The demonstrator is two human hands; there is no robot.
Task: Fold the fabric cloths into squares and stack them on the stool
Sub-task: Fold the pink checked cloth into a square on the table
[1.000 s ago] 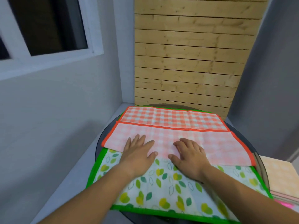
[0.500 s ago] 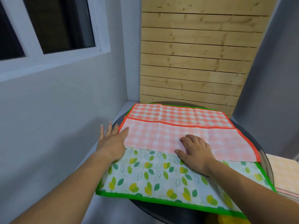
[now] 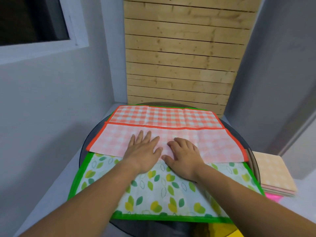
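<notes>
An orange checked cloth with a red hem lies on the round dark table, its near half folded up over itself so the pale underside shows. My left hand lies flat on the folded flap with fingers straight. Beside it, my right hand presses the same flap, fingers slightly bent. Under it spreads a leaf-print cloth with a green hem. At the right, a stack of folded cloths sits on a stool, peach on top.
A grey wall with a window stands at the left. A wooden slat panel rises behind the table. A pink edge shows below the folded stack, and something yellow lies under the table's near rim.
My left hand slid out to the cloth's left edge, then came back to the middle beside my right hand. My right hand stayed on the flap.
</notes>
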